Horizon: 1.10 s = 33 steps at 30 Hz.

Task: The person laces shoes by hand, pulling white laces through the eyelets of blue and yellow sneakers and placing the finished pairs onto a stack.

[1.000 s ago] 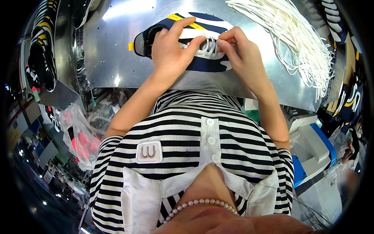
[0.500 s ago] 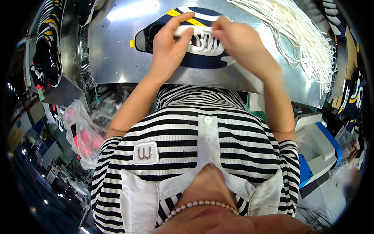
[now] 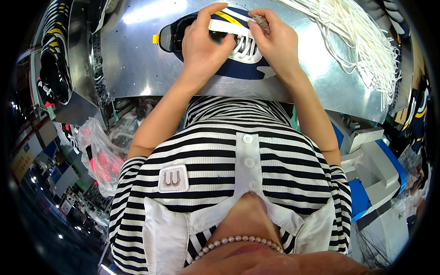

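Note:
A navy shoe upper [image 3: 236, 69] with a black heel part lies sideways on the metal table, its heel to the left. White shoelace [image 3: 246, 49] crosses its eyelet rows in several passes. My left hand [image 3: 204, 52] grips the upper around the opening, its thumb at the near eyelet edge and its index finger stretched over the far side. At the right end of the lacing, my right hand [image 3: 277, 43] is closed, thumb and fingers pinched at the white shoelace. A grey-brown wrap [image 3: 262, 24] shows on one right finger. The fingertips partly hide the lace.
A large bundle of loose white laces [image 3: 362, 50] spreads over the table's right side. Stacked shoe uppers [image 3: 56, 55] stand at the far left. Below the table edge are a plastic bag [image 3: 101, 158] on the left and a grey-and-blue machine [image 3: 373, 172] on the right.
My right hand, blurred before, has turned and now pinches at the far side of the lacing. My left thumb has shifted right along the opening. The upper has stayed nearly in place.

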Each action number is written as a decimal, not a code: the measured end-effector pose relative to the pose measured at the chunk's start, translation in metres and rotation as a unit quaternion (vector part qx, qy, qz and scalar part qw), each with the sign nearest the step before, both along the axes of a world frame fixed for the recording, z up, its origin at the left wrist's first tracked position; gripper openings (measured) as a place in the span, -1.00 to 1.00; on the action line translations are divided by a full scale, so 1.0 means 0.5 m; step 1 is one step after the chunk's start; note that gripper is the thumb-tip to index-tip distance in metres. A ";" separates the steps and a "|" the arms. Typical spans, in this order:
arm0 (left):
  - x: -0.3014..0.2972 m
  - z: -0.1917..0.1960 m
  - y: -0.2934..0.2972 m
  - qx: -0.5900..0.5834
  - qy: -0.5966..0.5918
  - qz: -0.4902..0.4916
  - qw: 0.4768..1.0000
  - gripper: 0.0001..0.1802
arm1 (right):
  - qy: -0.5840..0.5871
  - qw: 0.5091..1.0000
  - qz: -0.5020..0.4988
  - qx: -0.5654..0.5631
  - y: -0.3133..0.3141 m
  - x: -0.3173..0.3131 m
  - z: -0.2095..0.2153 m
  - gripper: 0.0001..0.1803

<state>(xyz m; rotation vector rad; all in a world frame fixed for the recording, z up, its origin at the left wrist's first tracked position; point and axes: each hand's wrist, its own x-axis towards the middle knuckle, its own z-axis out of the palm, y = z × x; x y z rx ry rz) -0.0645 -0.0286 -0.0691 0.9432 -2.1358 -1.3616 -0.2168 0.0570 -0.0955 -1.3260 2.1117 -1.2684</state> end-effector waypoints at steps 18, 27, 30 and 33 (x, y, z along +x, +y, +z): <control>0.003 0.060 -0.065 0.304 0.010 -0.084 0.949 -0.59 | 0.159 0.968 0.139 -0.136 -0.009 -0.012 0.018 -0.67; -0.056 0.008 -0.093 0.179 0.016 -0.019 0.984 -0.61 | -0.002 0.947 0.209 -0.244 0.035 0.065 0.074 -0.72; -0.053 0.023 -0.089 0.132 -0.028 -0.036 0.990 -0.58 | -0.049 0.982 0.134 -0.125 0.038 0.043 0.039 -0.72; -0.011 0.071 -0.074 0.020 -0.134 -0.078 0.988 -0.54 | -0.118 0.982 0.148 -0.005 0.088 0.018 0.062 -0.74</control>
